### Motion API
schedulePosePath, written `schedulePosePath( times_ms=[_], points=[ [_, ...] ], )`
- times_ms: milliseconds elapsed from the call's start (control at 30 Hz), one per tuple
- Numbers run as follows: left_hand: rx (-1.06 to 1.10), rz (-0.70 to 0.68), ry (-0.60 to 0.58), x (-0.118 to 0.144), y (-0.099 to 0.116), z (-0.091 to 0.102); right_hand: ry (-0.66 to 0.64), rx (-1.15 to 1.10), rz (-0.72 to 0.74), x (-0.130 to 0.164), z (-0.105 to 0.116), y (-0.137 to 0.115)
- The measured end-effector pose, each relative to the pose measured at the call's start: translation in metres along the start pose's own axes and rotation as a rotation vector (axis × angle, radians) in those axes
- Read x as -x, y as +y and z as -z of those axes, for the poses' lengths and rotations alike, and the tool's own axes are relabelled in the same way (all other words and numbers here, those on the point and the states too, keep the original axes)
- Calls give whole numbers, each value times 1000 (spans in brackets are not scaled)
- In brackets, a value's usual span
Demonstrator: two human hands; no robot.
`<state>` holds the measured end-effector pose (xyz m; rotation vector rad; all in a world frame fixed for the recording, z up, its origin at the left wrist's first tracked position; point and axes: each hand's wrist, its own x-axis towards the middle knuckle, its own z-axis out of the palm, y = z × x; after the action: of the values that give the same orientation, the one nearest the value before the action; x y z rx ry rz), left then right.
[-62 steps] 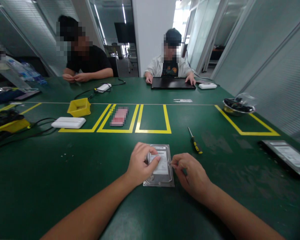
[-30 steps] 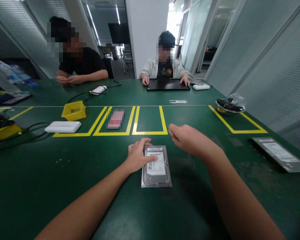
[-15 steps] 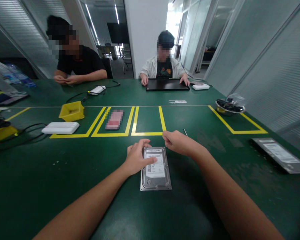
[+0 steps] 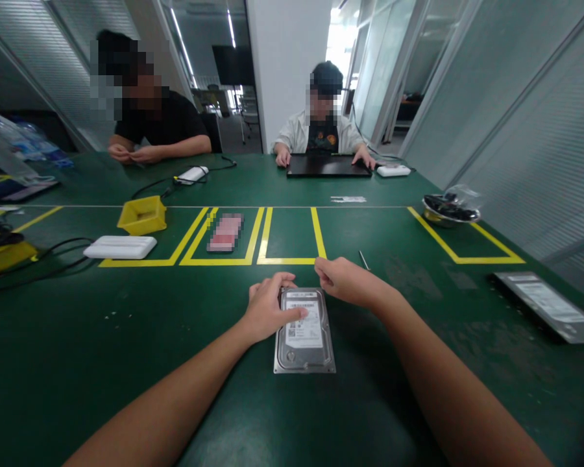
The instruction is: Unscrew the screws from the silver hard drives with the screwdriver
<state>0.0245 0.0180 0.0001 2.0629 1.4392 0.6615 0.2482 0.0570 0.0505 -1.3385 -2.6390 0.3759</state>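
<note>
A silver hard drive (image 4: 305, 340) with a white label lies flat on the green table (image 4: 126, 337) in front of me. My left hand (image 4: 267, 311) grips its far left corner, thumb on the label. My right hand (image 4: 343, 280) hovers just past the drive's far right corner, fingers curled shut; nothing shows in them. Right behind that hand, the thin shaft of a screwdriver (image 4: 365, 260) pokes out.
Yellow taped boxes (image 4: 292, 259) cross the table ahead, one holding a pink item (image 4: 225, 232). A yellow tray (image 4: 143, 216) and white box (image 4: 121, 247) sit left, a metal bowl (image 4: 450, 211) and bagged drive (image 4: 545, 305) right. Two people sit across, one at a laptop (image 4: 328, 165).
My right hand left the drive's right side, rose, then came down beyond its far right corner. The left hand stayed on the drive. The screwdriver is now mostly hidden behind my right hand.
</note>
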Motion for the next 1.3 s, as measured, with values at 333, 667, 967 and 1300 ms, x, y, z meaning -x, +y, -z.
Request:
schedulePosePath(
  times_ms=[333,667,967,1300],
  points=[
    [-19,-12,-1,0,-2,-1,14,-35,15,-1,-3,-1],
    [-29,-10,0,1,-1,0,21,-100,12,0,-3,2],
    [-28,-13,-1,1,-2,0,7,-211,8,0,-3,6],
    [-28,-18,-2,2,-2,0,-32,-287,-6,0,-2,11]
  ],
)
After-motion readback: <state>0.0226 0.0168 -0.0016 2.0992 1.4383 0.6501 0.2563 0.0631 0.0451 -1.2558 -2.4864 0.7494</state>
